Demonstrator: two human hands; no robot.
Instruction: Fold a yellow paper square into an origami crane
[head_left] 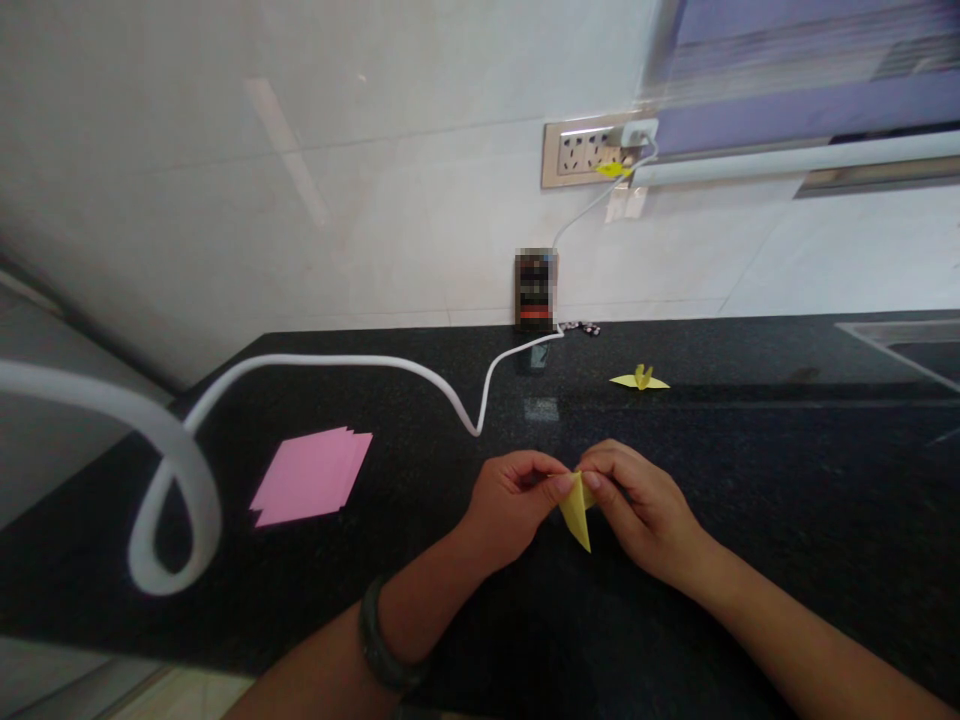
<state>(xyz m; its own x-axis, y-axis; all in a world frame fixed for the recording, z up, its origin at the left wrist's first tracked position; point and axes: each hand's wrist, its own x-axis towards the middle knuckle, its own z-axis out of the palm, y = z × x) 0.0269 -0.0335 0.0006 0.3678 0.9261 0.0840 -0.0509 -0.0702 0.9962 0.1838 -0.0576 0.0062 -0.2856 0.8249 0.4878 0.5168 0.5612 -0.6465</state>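
Paper [576,516], yellow and folded, is right between your two hands, up off the black counter [750,480] as far as you can tell, though the gap under it is hard to see. Your left hand [517,508] pinches its top edge from the left, thumb and finger pressed together on it. Your right hand [646,508] pinches it from the right, and the thumb tips are just beside each other. Neither hand is nearer, since both touch it. The long flap hangs down from your fingertips toward you, with its sharp tip low and leaning a bit to your right. A smaller bit pokes out by your right thumb. Past your right hand, farther from you, lies a little yellow folded shape [640,380], its long side running left to right.
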